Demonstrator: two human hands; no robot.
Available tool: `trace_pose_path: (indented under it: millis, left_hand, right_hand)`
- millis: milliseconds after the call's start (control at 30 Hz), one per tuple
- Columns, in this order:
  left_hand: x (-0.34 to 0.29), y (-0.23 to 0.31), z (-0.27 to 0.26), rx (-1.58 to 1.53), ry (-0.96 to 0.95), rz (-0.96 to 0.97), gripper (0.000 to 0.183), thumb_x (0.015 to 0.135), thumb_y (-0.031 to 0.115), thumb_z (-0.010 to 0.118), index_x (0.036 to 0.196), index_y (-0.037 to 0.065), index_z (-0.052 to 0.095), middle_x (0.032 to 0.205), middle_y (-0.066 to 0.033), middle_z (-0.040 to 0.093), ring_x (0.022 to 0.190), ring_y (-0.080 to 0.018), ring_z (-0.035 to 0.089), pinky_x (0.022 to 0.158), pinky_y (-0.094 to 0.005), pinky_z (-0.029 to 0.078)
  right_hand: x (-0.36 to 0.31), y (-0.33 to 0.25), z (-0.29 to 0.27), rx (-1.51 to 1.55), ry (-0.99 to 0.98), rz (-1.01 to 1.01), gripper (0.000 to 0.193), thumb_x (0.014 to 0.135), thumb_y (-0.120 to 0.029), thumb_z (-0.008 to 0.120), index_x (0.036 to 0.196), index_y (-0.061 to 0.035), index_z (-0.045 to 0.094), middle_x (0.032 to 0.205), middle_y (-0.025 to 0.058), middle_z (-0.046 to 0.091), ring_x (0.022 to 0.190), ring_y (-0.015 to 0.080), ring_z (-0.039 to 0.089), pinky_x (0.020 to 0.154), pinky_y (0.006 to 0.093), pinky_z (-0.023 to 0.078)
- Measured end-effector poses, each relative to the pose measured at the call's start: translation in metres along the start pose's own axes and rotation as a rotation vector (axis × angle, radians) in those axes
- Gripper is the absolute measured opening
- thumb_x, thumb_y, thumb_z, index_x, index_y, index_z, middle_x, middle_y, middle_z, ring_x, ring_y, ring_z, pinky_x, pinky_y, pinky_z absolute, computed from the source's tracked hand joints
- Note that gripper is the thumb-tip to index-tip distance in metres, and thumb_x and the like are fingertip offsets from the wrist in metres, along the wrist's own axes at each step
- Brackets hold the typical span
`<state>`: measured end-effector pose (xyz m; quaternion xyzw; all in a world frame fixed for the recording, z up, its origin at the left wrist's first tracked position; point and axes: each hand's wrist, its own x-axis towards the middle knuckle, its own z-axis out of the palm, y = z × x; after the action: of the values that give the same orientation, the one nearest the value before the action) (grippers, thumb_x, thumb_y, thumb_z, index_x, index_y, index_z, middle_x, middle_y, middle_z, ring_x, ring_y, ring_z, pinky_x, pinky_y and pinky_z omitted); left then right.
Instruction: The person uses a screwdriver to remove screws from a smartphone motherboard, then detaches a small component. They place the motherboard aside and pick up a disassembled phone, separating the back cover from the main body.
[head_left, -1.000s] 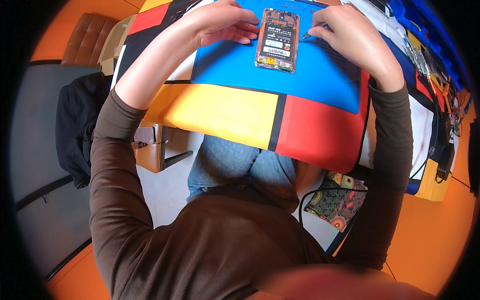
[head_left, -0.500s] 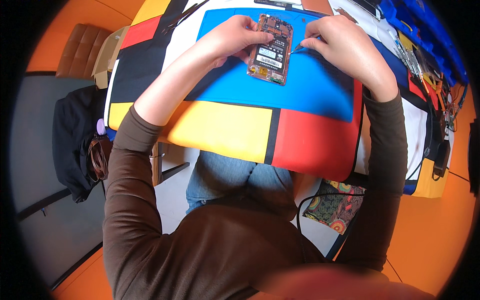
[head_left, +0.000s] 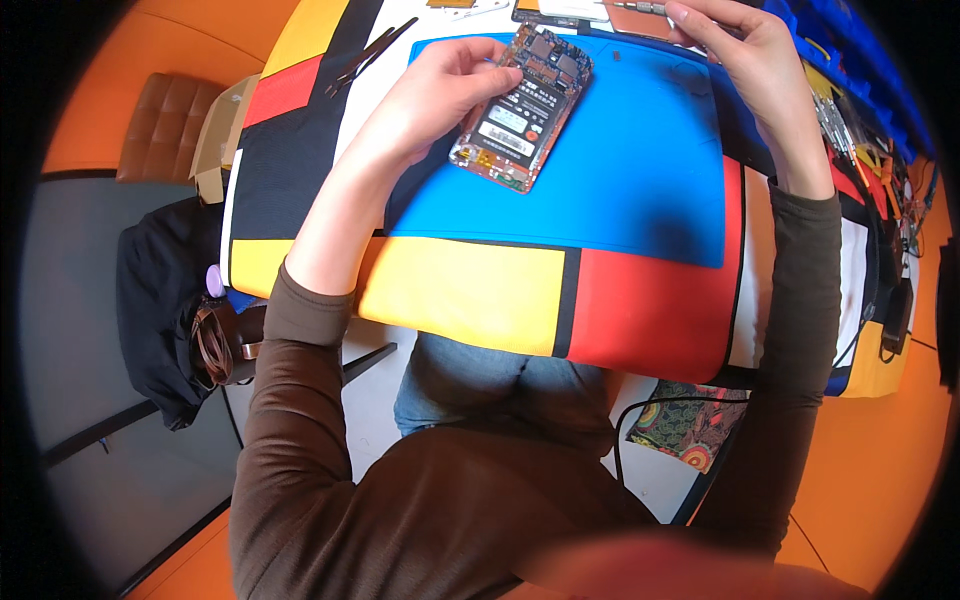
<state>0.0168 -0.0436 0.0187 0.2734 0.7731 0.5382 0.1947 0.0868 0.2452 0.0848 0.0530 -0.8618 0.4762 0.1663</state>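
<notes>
My left hand (head_left: 430, 95) is closed on the upper left edge of an opened smartphone (head_left: 520, 115), its thumb on top. The phone's circuit board and black battery with a white label are bare, and it lies tilted over the blue mat (head_left: 630, 190). At the far edge of the table, my right hand (head_left: 745, 40) has its fingertips at the end of a slim silver tool (head_left: 638, 7) like a precision screwdriver. The fingers look pinched on it. The top of this hand is near the picture's upper rim.
Dark tweezers (head_left: 375, 55) lie at the far left of the mat. Several hand tools (head_left: 835, 125) and blue bins (head_left: 850, 70) stand at the right. A brown flat piece (head_left: 640, 22) lies at the back. The table wears a yellow, red and black cloth (head_left: 470, 290).
My right hand has left the phone's right edge and moved up and away to the far edge. The phone, still in my left hand, has turned clockwise and shifted left.
</notes>
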Motion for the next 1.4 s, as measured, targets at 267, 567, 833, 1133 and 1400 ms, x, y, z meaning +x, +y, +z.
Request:
trace_pose_path:
  millis: [267, 567, 833, 1133, 1400]
  left_hand:
    - [-0.007, 0.01, -0.013, 0.184, 0.071, 0.113, 0.038, 0.101, 0.023, 0.068, 0.131, 0.0, 0.067, 0.104, -0.0071, 0.075, 0.093, -0.0088, 0.069, 0.083, -0.0263, 0.055]
    - [-0.011, 0.013, -0.011, 0.418, 0.142, 0.235, 0.039, 0.102, 0.026, 0.066, 0.13, 0.0, 0.068, 0.097, -0.0134, 0.075, 0.08, -0.0134, 0.071, 0.069, -0.0278, 0.058]
    - [-0.022, 0.029, -0.004, 0.579, 0.213, 0.139, 0.035, 0.1, 0.021, 0.07, 0.129, 0.001, 0.068, 0.1, -0.0105, 0.076, 0.088, -0.0129, 0.069, 0.079, -0.0291, 0.056]
    - [-0.025, 0.04, 0.008, 1.093, 0.408, 0.541, 0.021, 0.089, 0.013, 0.076, 0.11, 0.011, 0.075, 0.084, -0.008, 0.072, 0.083, -0.026, 0.069, 0.069, -0.0374, 0.056]
    - [-0.025, 0.04, 0.014, 1.264, 0.374, 0.627, 0.023, 0.085, 0.009, 0.078, 0.108, 0.01, 0.075, 0.086, -0.0048, 0.073, 0.082, -0.0219, 0.067, 0.065, -0.0355, 0.055]
  right_hand:
    - [0.0, 0.01, 0.015, 0.299, -0.037, 0.073, 0.018, 0.098, -0.013, 0.068, 0.104, 0.0011, 0.077, 0.087, 0.002, 0.074, 0.077, 0.0063, 0.065, 0.071, 0.021, 0.051]
    - [0.002, 0.023, 0.014, 0.329, -0.033, 0.092, 0.02, 0.101, -0.018, 0.065, 0.108, -0.0014, 0.075, 0.086, -0.0001, 0.073, 0.076, 0.0048, 0.064, 0.068, 0.0195, 0.048]
    - [0.002, 0.023, 0.013, 0.282, -0.026, 0.073, 0.021, 0.102, -0.018, 0.065, 0.108, -0.0013, 0.075, 0.084, -0.0013, 0.071, 0.073, 0.0031, 0.061, 0.064, 0.0182, 0.046]
    - [0.003, 0.027, 0.016, 0.326, -0.009, 0.103, 0.02, 0.101, -0.017, 0.065, 0.108, -0.0017, 0.076, 0.083, -0.0023, 0.07, 0.072, 0.0027, 0.061, 0.063, 0.0176, 0.045]
    - [0.003, 0.027, 0.016, 0.316, 0.004, 0.076, 0.02, 0.101, -0.017, 0.065, 0.107, -0.0018, 0.076, 0.083, -0.002, 0.071, 0.072, 0.0029, 0.061, 0.064, 0.0178, 0.045]
